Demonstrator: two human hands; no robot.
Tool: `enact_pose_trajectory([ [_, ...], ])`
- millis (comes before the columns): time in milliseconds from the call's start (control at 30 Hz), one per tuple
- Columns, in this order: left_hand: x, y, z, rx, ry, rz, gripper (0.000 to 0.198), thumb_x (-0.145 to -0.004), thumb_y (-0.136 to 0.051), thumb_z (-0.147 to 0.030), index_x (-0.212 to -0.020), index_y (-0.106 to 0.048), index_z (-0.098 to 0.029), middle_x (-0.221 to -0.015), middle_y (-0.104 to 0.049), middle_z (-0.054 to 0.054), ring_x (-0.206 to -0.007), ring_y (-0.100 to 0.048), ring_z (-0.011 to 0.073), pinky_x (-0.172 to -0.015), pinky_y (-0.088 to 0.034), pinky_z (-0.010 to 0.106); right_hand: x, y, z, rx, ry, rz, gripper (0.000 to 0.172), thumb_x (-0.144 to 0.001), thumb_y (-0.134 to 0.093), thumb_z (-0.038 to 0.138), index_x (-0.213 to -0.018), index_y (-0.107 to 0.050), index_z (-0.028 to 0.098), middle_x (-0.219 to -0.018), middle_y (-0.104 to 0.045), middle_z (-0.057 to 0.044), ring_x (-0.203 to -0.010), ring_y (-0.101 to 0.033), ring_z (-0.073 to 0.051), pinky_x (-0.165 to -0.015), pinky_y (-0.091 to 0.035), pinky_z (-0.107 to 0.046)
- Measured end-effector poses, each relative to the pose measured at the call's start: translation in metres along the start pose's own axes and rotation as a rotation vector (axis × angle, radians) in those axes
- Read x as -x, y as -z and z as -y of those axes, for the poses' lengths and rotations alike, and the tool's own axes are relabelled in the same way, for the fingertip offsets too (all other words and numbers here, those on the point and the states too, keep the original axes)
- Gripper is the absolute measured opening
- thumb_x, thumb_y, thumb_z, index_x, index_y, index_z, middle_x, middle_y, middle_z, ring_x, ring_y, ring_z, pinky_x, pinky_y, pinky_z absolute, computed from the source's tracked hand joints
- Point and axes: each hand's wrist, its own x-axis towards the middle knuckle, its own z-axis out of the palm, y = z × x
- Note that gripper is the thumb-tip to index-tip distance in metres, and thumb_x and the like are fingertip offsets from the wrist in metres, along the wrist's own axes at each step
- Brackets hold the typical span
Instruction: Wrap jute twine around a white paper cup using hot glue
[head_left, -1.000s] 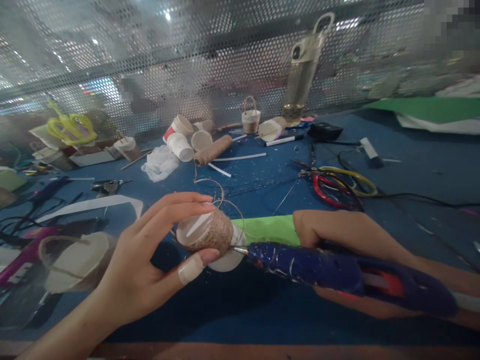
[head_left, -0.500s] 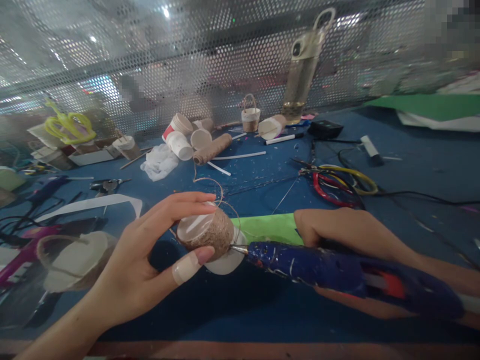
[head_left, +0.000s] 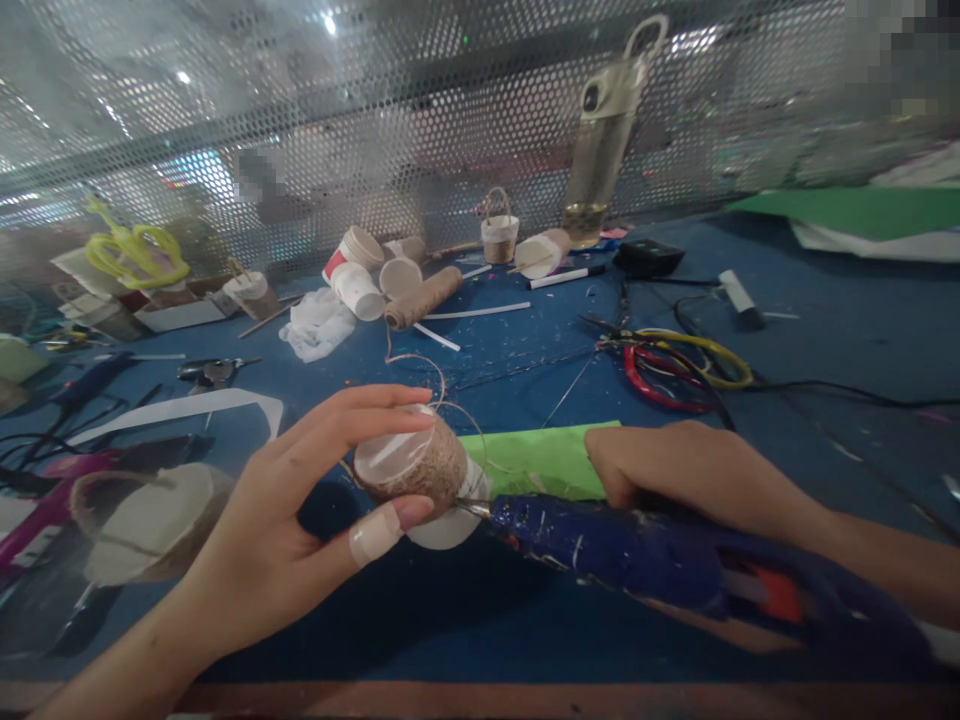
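Note:
My left hand (head_left: 322, 490), with a bandage on the thumb, grips a small paper cup (head_left: 420, 465) wrapped in brown twine, thumb on the near side and fingers over the far side. The cup lies tilted, its open-looking end toward the left. In my right hand (head_left: 675, 460) is a dark blue hot glue gun (head_left: 615, 550), its metal tip at the cup's twine-covered side. A loose strand of twine (head_left: 442, 385) runs from the cup back to a twine roll (head_left: 424, 298). Beneath the cup's right side lies a green paper strip (head_left: 540, 455).
A finished-looking small basket (head_left: 161, 525) lies left of my hand, by a pink glue gun (head_left: 45, 500). Scissors (head_left: 667, 370) with red and yellow handles lie at right. Paper cups (head_left: 356, 285), a marker (head_left: 566, 278) and a water bottle (head_left: 600, 150) stand or lie along the mesh panel.
The glue gun has tilted slightly, its body lower, and its tip has slid a little down and left along the cup. My left hand keeps nearly the same place.

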Motion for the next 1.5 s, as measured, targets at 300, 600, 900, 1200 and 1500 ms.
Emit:
enact_pose_trajectory([
  [300, -0.001, -0.001, -0.002, -0.017, -0.01, 0.008, 0.037, -0.099, -0.073, -0.027, -0.135, -0.065, -0.035, -0.141, -0.072, 0.003, -0.131, -0.072, 0.0229, -0.107, -0.062, 0.034, 0.004, -0.002, 0.001, -0.005, 0.044, -0.012, 0.031, -0.069, -0.047, 0.005, -0.079, -0.028, 0.026, -0.072, -0.049, 0.006, -0.061, -0.041, -0.015, -0.062, -0.026, -0.032],
  [600, 0.001, 0.001, 0.001, 0.02, 0.021, 0.01, 0.038, -0.1, -0.071, -0.025, -0.136, -0.066, -0.036, -0.145, -0.071, 0.002, -0.135, -0.07, 0.0224, -0.111, -0.061, 0.033, 0.003, -0.003, 0.003, -0.041, -0.009, -0.038, 0.031, -0.07, -0.051, 0.01, -0.078, -0.026, 0.027, -0.07, -0.047, 0.007, -0.06, -0.041, -0.014, -0.061, -0.024, -0.033],
  [900, 0.005, 0.004, 0.002, 0.111, 0.06, 0.024, 0.041, -0.101, -0.068, -0.019, -0.137, -0.066, -0.038, -0.151, -0.067, 0.002, -0.142, -0.065, 0.0256, -0.112, -0.061, 0.036, 0.001, 0.003, 0.011, -0.013, -0.004, -0.083, 0.039, -0.065, -0.06, 0.014, -0.079, -0.027, 0.028, -0.067, -0.039, 0.009, -0.056, -0.035, -0.012, -0.056, -0.021, -0.032],
  [1200, 0.006, 0.005, 0.002, 0.317, 0.107, 0.072, 0.039, -0.104, -0.065, -0.014, -0.138, -0.068, -0.031, -0.157, -0.059, 0.003, -0.146, -0.058, 0.0228, -0.113, -0.053, 0.026, 0.004, 0.006, 0.003, -0.122, 0.004, -0.05, 0.036, -0.075, -0.067, 0.022, -0.076, -0.031, 0.026, -0.065, -0.044, 0.01, -0.054, -0.033, -0.009, -0.051, -0.024, -0.027],
  [1500, 0.006, 0.004, 0.0, 0.445, 0.13, 0.05, 0.031, -0.105, -0.065, -0.017, -0.133, -0.071, -0.028, -0.153, -0.062, 0.005, -0.143, -0.06, 0.0191, -0.107, -0.057, 0.018, -0.001, 0.014, -0.009, -0.21, 0.067, 0.044, 0.028, -0.083, -0.065, 0.026, -0.076, -0.038, 0.026, -0.061, -0.049, 0.011, -0.05, -0.038, -0.007, -0.045, -0.029, -0.023],
])
